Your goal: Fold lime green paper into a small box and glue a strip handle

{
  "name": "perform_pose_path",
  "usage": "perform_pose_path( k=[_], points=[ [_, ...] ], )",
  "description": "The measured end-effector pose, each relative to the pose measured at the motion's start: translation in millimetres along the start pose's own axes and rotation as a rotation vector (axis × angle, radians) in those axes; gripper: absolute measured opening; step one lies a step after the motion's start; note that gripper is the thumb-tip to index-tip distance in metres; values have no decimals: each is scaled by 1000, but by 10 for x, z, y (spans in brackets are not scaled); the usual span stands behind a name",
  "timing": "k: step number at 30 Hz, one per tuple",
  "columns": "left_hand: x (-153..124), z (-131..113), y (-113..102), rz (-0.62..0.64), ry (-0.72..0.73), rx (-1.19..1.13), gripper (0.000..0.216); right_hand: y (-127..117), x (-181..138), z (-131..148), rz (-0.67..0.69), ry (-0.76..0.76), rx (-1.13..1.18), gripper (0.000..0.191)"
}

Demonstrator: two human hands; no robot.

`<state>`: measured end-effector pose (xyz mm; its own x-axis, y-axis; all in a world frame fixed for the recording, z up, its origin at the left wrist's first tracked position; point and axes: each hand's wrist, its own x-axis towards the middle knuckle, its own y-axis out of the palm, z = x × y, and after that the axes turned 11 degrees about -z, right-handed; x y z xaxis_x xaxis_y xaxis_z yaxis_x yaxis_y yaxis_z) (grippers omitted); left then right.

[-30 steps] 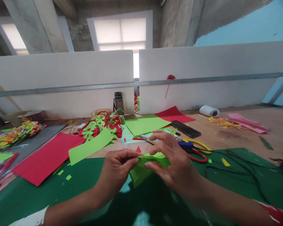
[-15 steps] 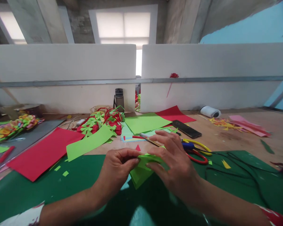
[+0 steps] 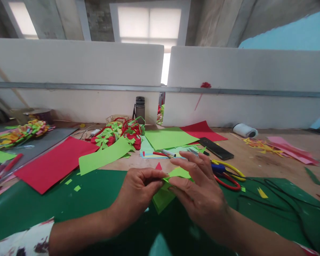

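A folded piece of light green paper [image 3: 165,196] is held between both hands just above the dark green cutting mat [image 3: 77,199]. My left hand [image 3: 138,190] pinches its left edge with thumb and fingers closed. My right hand [image 3: 200,188] grips its right side, fingertips pressed on the top fold. Part of the paper is hidden under my right palm.
Scissors with red, yellow and blue handles [image 3: 226,172] lie right of my hands, a black phone [image 3: 216,148] behind them. Red sheet [image 3: 52,163], green strip [image 3: 104,158], green sheet [image 3: 168,137], paper bows [image 3: 117,137], a bottle [image 3: 140,108], black cable [image 3: 280,193], white roll [image 3: 244,130].
Both hands keep hold of the green paper and have shifted slightly right and down in view; the fingers of my right hand have moved over the fold. The camera has turned a little.
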<state>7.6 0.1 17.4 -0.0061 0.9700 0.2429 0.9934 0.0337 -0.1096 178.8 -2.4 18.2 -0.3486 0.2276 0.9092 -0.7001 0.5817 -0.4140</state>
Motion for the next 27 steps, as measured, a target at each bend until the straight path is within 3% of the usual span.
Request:
perform_pose_path(
  k=[12,16,22,27],
  points=[
    [-9,25,19,77,37,-39,18,20,2,32,96,171,131,18],
    [-23,35,9,69,44,-40,18,12,7,35,100,180,119,19],
    [-16,71,13,108,52,-86,21,-14,46,56,103,194,69,5],
    [-32,106,14,117,57,-73,19,-6,61,47,79,170,32,8]
  ],
)
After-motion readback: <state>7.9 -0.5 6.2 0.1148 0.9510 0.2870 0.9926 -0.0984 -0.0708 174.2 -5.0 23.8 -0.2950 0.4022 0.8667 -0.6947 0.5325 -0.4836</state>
